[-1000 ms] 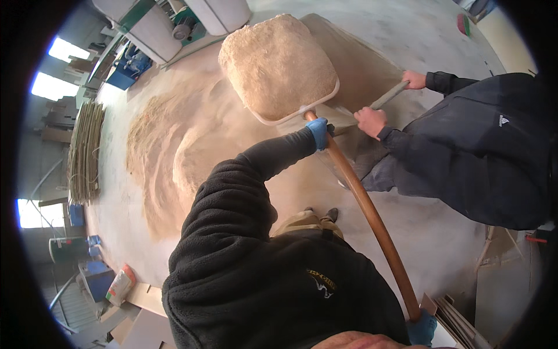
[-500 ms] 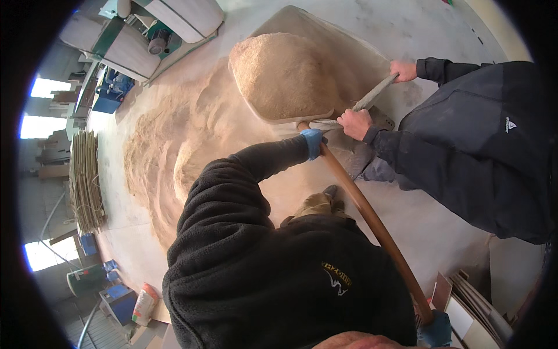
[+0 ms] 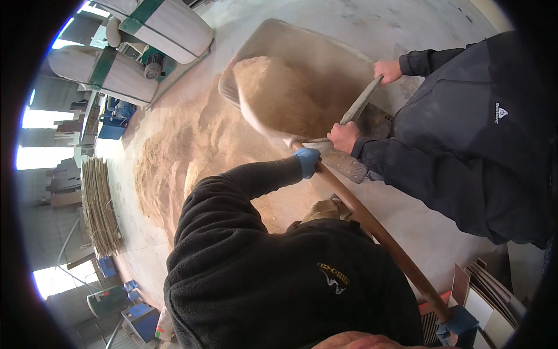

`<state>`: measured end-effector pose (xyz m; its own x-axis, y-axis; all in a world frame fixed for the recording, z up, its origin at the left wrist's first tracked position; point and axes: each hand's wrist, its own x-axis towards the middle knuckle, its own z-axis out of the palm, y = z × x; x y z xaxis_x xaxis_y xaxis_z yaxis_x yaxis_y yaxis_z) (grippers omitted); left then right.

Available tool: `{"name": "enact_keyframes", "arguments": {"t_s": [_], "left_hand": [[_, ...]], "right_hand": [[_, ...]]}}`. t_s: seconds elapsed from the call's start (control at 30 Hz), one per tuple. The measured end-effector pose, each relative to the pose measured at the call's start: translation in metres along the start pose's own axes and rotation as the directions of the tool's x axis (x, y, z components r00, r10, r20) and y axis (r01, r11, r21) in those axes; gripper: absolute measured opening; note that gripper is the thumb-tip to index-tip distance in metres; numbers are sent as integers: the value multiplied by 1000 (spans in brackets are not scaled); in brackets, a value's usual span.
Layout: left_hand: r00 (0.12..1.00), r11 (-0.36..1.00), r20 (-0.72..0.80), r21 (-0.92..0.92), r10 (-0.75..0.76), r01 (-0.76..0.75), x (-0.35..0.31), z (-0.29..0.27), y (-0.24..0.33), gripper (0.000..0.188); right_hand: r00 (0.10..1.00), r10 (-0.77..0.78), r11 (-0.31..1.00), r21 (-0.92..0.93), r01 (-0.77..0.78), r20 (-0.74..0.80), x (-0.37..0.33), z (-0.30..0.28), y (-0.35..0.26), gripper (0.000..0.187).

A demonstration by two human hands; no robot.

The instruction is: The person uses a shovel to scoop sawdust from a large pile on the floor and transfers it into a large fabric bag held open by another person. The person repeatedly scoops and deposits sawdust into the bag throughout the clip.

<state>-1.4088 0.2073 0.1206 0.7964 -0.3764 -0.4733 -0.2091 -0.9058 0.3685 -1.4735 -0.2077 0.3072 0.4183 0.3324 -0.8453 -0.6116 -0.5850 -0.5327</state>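
Note:
Both my hands, in blue gloves, grip a long wooden shovel handle (image 3: 378, 227). My left hand (image 3: 308, 161) is closed around it near the blade, and my right hand (image 3: 458, 321) is closed at its far end, low on the right. The pale shovel blade (image 3: 253, 118), blurred, is tilted at the near side of a grey wheelbarrow tub (image 3: 279, 35). A heap of sawdust (image 3: 276, 87) lies over the blade and in the tub; where one ends I cannot tell.
Another person's hands (image 3: 344, 136) hold the wheelbarrow's handle bar (image 3: 363, 102) at right. A large sawdust pile (image 3: 174, 163) covers the floor at left. Bundled slats (image 3: 100, 206) stand beyond it, dust-collector bags (image 3: 174, 29) at upper left, and boards (image 3: 494, 291) at lower right.
The blade has tilted, and the sawdust heap has shrunk and slid toward the tub's inside. My right hand and the handle's end have shifted right. The other person's hands still hold the bar.

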Motion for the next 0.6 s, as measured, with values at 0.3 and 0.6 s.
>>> {"name": "enact_keyframes", "arguments": {"t_s": [0.3,0.6], "left_hand": [[856,604,-24,-719,-517,345,146,17,-33,25],[867,976,-482,92,-129,196,59,-28,37,28]], "right_hand": [[928,323,945,-13,-326,183,-177,-72,108,23],[999,-36,969,-245,35,-2,-160,-197,303,18]]}}
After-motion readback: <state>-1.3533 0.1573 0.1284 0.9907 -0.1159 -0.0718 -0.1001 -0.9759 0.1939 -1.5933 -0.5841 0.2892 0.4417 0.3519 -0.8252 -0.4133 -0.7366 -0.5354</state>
